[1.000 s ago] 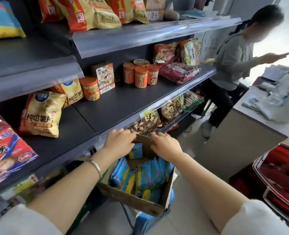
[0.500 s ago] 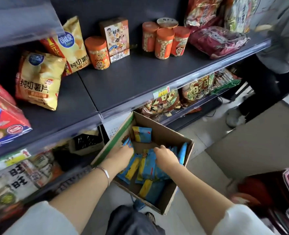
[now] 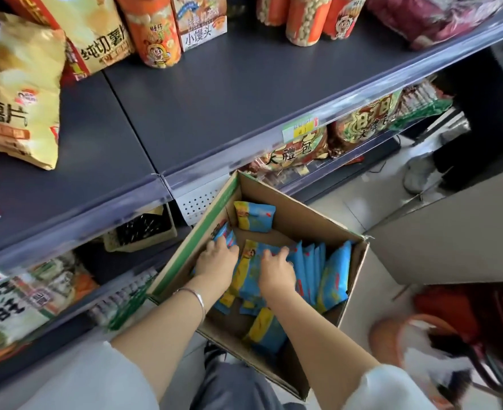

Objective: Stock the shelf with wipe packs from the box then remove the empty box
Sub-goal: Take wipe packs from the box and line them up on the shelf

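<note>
Further into the cardboard box (image 3: 303,216) than before;
gripping glossy wipe packs (image 3: 333,276) with left hand (image 3: 217,261) (box's 9 o'clock); pressing with splayed right hand (image 3: 277,270).

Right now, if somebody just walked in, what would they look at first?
Probably the open cardboard box low in front of the shelving, with bright blue and yellow wipe packs inside and the person's left hand and right hand reaching down onto them. Next, the wide bare stretch of dark shelf just above the box, with orange snack canisters and yellow chip bags along its back and left.
</note>
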